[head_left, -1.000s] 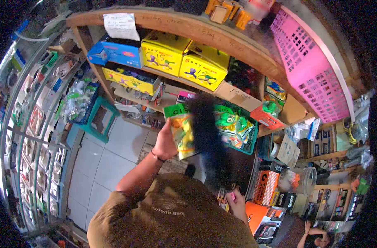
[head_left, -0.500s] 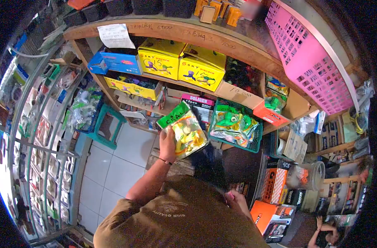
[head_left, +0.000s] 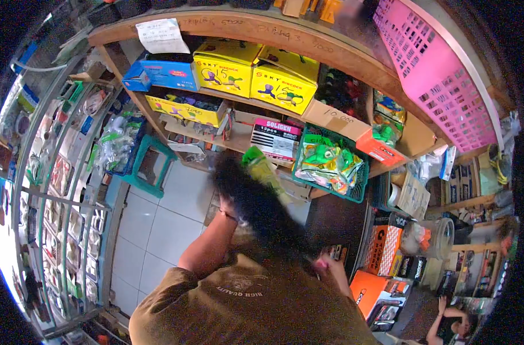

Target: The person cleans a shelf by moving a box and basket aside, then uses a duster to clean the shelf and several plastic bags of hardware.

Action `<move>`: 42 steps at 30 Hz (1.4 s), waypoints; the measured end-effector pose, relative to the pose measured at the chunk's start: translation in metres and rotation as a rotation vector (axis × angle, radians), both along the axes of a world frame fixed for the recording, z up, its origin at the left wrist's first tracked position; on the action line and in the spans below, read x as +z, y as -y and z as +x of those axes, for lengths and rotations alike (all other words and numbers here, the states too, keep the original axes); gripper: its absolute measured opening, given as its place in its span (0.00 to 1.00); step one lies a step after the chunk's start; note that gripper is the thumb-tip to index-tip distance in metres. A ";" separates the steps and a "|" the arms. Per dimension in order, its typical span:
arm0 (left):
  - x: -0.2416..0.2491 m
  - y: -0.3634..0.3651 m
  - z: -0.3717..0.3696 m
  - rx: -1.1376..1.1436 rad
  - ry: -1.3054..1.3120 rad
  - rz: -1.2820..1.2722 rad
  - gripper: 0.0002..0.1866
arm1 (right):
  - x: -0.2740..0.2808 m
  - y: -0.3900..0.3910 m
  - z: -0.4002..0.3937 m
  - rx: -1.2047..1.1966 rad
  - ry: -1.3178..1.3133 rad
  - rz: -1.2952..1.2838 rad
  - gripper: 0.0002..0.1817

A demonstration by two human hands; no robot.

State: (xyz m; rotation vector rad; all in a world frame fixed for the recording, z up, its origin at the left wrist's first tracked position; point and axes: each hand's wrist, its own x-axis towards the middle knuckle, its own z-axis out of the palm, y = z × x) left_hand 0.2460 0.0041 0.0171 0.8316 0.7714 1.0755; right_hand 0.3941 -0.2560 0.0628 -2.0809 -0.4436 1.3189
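Observation:
My right hand (head_left: pixel 329 271) is closed round the pink handle of a black duster (head_left: pixel 262 213), whose fluffy head is smeared by motion. The duster stretches up and left, across the front of a clear plastic packet (head_left: pixel 269 171) with a green top. My left hand (head_left: pixel 225 202), a dark band at its wrist, is at the packet's near side; the duster hides most of its fingers. Beyond the packet, a green basket (head_left: pixel 362 187) holds similar packets (head_left: pixel 328 164) of green, yellow and white pieces.
Yellow boxes (head_left: pixel 224 72), a blue box (head_left: pixel 169 75) and a Soligen box (head_left: pixel 276 140) fill the wooden shelves ahead. A pink basket (head_left: pixel 440 86) stands at upper right. Wire racks (head_left: pixel 60 201) line the left, near a teal stool (head_left: pixel 144 183). Another person (head_left: pixel 448 322) appears at lower right.
The duster has swung up and left, from beside the packet to across it. The packet has tilted and is now partly covered. My left hand has moved slightly nearer my body.

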 end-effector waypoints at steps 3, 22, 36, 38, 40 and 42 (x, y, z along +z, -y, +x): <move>0.003 -0.022 -0.012 -0.597 1.165 -0.417 0.28 | 0.005 0.000 0.004 0.137 0.111 0.031 0.12; -0.049 -0.061 -0.018 -0.630 1.036 -0.264 0.30 | 0.022 -0.015 -0.007 0.238 0.137 0.071 0.11; 0.014 -0.001 -0.100 -0.490 1.086 -0.528 0.37 | 0.059 -0.198 -0.049 0.088 -0.460 0.662 0.16; -0.003 0.006 -0.121 -0.426 0.931 -0.540 0.36 | 0.071 -0.255 -0.061 0.046 -0.651 0.648 0.15; -0.021 0.011 -0.134 -0.416 0.922 -0.521 0.36 | 0.075 -0.326 -0.060 0.079 -0.751 0.747 0.15; -0.035 0.019 -0.148 -0.376 0.901 -0.532 0.34 | 0.088 -0.383 -0.057 -0.069 -0.866 0.795 0.16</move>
